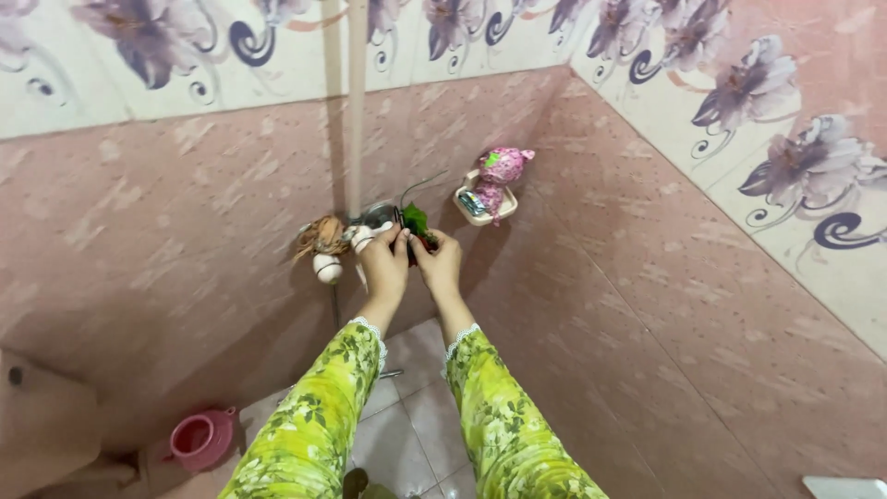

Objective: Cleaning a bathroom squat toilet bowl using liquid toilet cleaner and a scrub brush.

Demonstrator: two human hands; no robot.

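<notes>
Reaching out from green floral sleeves (314, 425) over the tiled floor (416, 416), both hands meet at the wall tap (377, 217). The left hand (386, 263) and right hand (441, 263) each keep a narrow grip, fingers curled on a small green-and-red thing (418, 226) at the spout, steadying it. Beyond, a soap dish (485, 199) hangs on the pink wall.

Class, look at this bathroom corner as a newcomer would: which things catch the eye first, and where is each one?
First, two arms in bright yellow-green floral sleeves reach from the bottom edge to the corner, the left hand and right hand together at a small green and red thing by the tap. A pink bundle sits on the soap dish to the right. A pink pot stands on the floor, lower left.
</notes>
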